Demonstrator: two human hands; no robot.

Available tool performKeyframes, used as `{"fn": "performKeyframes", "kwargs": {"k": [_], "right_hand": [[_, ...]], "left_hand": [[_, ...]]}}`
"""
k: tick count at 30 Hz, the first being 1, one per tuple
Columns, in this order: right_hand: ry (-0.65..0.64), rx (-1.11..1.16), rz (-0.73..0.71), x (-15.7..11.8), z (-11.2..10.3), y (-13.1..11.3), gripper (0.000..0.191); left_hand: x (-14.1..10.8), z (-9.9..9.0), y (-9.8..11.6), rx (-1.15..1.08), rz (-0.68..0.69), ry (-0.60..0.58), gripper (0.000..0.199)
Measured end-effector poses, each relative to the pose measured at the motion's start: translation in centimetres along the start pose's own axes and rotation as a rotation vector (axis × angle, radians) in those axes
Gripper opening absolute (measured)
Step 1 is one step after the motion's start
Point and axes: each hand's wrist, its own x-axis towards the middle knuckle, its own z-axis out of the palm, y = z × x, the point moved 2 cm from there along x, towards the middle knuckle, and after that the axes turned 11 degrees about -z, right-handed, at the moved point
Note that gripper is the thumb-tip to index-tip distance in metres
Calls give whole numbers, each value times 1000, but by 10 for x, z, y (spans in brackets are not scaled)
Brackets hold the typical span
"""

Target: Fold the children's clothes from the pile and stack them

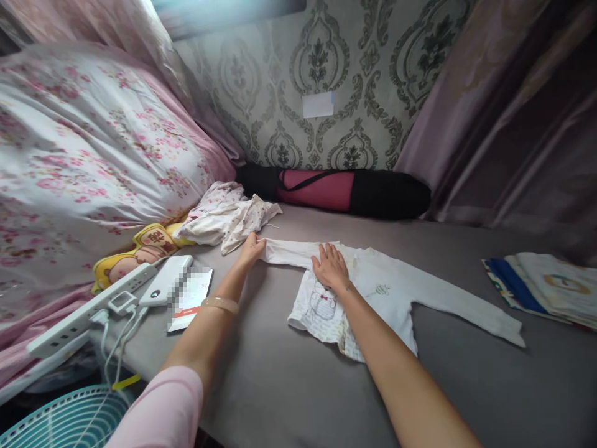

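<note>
A small white long-sleeved shirt (392, 289) lies spread on the grey bed surface (270, 386), with a printed figure and a red bow on its front. Its sleeves reach out to the left and to the right. My left hand (252, 247) is closed on the cuff of the sleeve at the left, which is stretched out straight. Flat on the shirt, near the shoulder at the left, rests my right hand (330, 267) with its fingers extended. My right forearm crosses over the shirt's lower part and hides some of it.
Crumpled white clothing (224, 214) lies beyond my left hand. A power strip (88, 311), a white power bank (168, 280) and a phone (198, 289) are at the left, above a teal basket (60, 417). Folded clothes (545, 283) lie right; a black and red bag (326, 190) lies behind.
</note>
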Motion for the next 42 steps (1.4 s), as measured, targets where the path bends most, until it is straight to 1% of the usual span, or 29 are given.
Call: {"fn": "performKeyframes", "kwargs": {"k": [2,4,8,11,14,17,19,21,23,24,25,26,27,29,30,32,34,35,37,39,42], "right_hand": [[13,-4,-1,-1,0,0,64],[22,-6,-7,-1,-1,-1,64],[13,1,-2,-2,-2,-1,64],[8,3,-1,-2,-3,-2,65],[1,8,3,-2,-4,-2,65],[5,11,0,-2,-4,-1,64],[12,11,-5,-2,-4,-1,64],[15,9,-7,-2,-3,-2,63],[12,6,-2,-2,-3,-2,63],[10,5,1,-2,-4,-2,63],[7,5,3,-2,-4,-2,63],[6,7,3,-2,-4,-2,63],[9,10,0,-3,-5,-2,62],[24,11,-10,-5,-7,-2,60],[26,7,-17,-6,-8,-2,59],[15,-8,-30,-7,-9,-3,57],[5,-20,-32,-7,-9,-3,56],[6,-23,-28,-7,-8,-3,56],[21,-24,-16,-6,-7,-3,56],[29,-23,-11,-5,-6,-3,57],[32,-20,-14,-4,-6,-3,57]], "left_hand": [[-2,-1,1,44,17,53,23],[-4,-3,-1,115,28,76,26],[-9,-8,-7,380,138,126,33],[-13,-8,-12,499,189,130,35],[-14,-6,-14,572,169,100,33],[-13,-4,-13,603,98,65,32],[-11,-5,-8,612,51,56,33],[-8,-7,2,623,38,99,35],[-8,-5,17,634,88,190,33],[-10,-2,26,632,139,227,31],[-14,4,36,618,215,237,29],[-20,13,45,591,302,208,29],[-28,25,54,534,408,147,29],[-47,56,69,375,617,-84,34],[-56,71,73,279,670,-167,37],[-69,97,75,157,672,-282,39],[-75,113,71,108,648,-319,41],[-74,117,68,113,644,-319,43],[-70,116,58,170,653,-299,45],[-62,107,47,252,666,-280,48],[-50,87,30,351,665,-253,53]]}}
